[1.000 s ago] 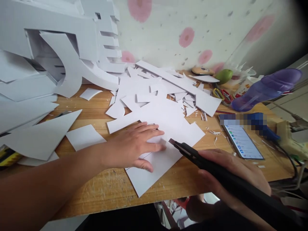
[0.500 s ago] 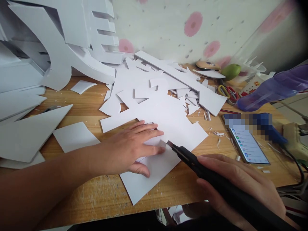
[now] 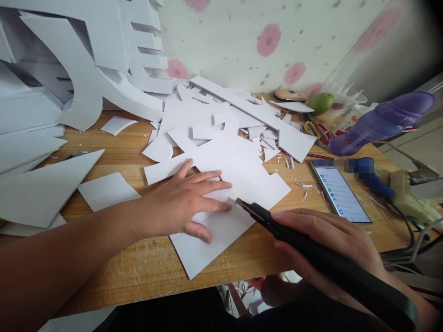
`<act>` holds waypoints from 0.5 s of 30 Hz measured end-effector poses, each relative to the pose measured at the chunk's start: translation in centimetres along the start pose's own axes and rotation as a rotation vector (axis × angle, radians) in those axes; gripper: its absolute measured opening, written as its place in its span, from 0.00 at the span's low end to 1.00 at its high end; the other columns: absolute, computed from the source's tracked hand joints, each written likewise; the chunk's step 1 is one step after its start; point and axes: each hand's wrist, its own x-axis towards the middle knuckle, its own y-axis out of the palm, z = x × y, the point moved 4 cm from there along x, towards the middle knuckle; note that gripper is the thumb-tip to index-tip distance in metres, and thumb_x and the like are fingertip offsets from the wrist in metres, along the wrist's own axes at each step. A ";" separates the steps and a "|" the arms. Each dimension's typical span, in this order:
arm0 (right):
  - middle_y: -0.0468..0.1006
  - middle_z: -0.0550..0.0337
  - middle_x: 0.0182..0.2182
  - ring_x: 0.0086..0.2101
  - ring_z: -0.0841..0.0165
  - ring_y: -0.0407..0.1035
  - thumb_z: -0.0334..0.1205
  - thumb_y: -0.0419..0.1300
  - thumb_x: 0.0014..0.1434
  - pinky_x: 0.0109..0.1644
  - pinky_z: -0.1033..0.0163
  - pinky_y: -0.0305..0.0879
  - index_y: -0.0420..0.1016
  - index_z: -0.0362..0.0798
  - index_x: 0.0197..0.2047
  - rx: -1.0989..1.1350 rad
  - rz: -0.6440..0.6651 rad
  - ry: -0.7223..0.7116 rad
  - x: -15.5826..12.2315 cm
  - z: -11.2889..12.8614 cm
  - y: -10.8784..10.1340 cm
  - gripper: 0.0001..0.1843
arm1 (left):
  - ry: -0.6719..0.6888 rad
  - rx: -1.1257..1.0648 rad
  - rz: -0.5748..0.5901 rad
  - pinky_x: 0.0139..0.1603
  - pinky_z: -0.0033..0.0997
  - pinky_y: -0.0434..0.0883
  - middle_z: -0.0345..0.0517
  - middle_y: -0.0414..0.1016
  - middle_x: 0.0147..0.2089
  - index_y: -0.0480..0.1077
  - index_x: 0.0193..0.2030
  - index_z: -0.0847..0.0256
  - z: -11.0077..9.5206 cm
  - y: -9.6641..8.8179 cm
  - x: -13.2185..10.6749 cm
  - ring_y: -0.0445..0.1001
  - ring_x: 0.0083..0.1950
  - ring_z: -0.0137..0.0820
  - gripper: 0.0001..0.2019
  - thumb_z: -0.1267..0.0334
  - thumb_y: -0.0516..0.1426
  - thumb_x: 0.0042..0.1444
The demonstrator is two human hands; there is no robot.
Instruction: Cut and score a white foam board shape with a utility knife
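A white foam board sheet [image 3: 242, 226] lies on the wooden table [image 3: 138, 272] near its front edge. My left hand [image 3: 187, 203] is pressed flat on it with the fingers spread. My right hand [image 3: 332, 244] is wrapped round a black utility knife [image 3: 294, 240]. The knife's short blade tip meets the sheet just right of my left fingertips; whether it has gone into the board I cannot tell. Thin lines show on the sheet beside my left thumb. My left palm and fingers cover part of the sheet.
White offcuts [image 3: 173, 113] and a long strip [image 3: 238, 103] pile up behind. A large white foam structure [image 3: 83, 78] stands at the back left. To the right are a phone [image 3: 341, 193], a blue-handled tool [image 3: 372, 182], scissors [image 3: 321, 133], a purple bottle [image 3: 380, 124] and a power strip [image 3: 401, 189].
The whole view has shifted a little. My left fingers are spread wider, the index to little finger fanned out. The knife stays in my right hand, its tip still near the same spot.
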 end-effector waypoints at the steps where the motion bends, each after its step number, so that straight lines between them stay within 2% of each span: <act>1: 0.82 0.57 0.36 0.33 0.66 0.78 0.35 0.59 0.60 0.36 0.66 0.76 0.66 0.52 0.52 0.001 0.003 0.001 -0.1 0.0 0.0 0.16 | -0.007 -0.004 0.004 0.64 0.75 0.27 0.44 0.57 0.71 0.66 0.59 0.42 0.0 -0.1 0.0 0.51 0.71 0.54 0.30 0.40 0.61 0.51; 4: 0.82 0.56 0.37 0.34 0.66 0.78 0.35 0.58 0.61 0.37 0.65 0.76 0.66 0.52 0.53 -0.002 0.000 -0.008 -0.6 0.2 0.0 0.16 | -0.024 0.007 -0.002 0.61 0.74 0.19 0.43 0.58 0.70 0.66 0.60 0.41 -0.1 -0.2 0.0 0.53 0.71 0.53 0.29 0.40 0.61 0.51; 9: 0.81 0.55 0.37 0.34 0.65 0.78 0.35 0.57 0.62 0.38 0.64 0.76 0.65 0.52 0.53 -0.010 -0.015 -0.061 -1.7 0.3 -0.8 0.16 | -0.029 0.025 -0.008 0.60 0.67 0.12 0.41 0.59 0.70 0.66 0.59 0.39 0.0 -0.2 0.0 0.54 0.71 0.50 0.30 0.36 0.58 0.51; 15: 0.81 0.55 0.36 0.33 0.65 0.78 0.32 0.58 0.60 0.34 0.66 0.76 0.66 0.50 0.53 0.003 -0.002 -0.056 -2.7 0.5 -2.0 0.17 | -0.016 0.037 -0.022 0.62 0.66 0.13 0.42 0.60 0.69 0.67 0.59 0.39 0.3 -0.1 0.1 0.55 0.70 0.49 0.30 0.36 0.59 0.50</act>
